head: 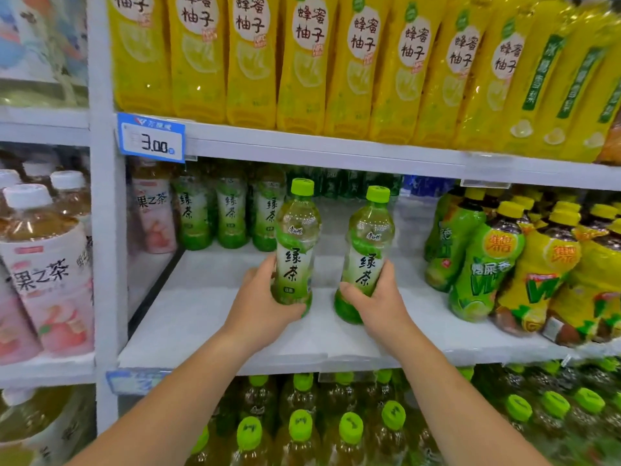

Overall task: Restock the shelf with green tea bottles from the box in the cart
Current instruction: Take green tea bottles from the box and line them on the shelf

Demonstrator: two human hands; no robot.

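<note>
— What are you holding?
— My left hand (265,297) is curled round the lower part of the first green tea bottle (295,243). My right hand (379,301) grips the second green tea bottle (368,250) the same way, low on its label.
— Where are they?
— Both are upright, side by side but apart, over the bare middle of the white shelf (208,317). I cannot tell whether their bases touch the board.
— What is around them?
— A back row of green tea bottles (230,213) stands behind on the left. Yellow and green bottles (487,264) crowd the right. A blue price tag (151,137) sits on the shelf edge above.
</note>
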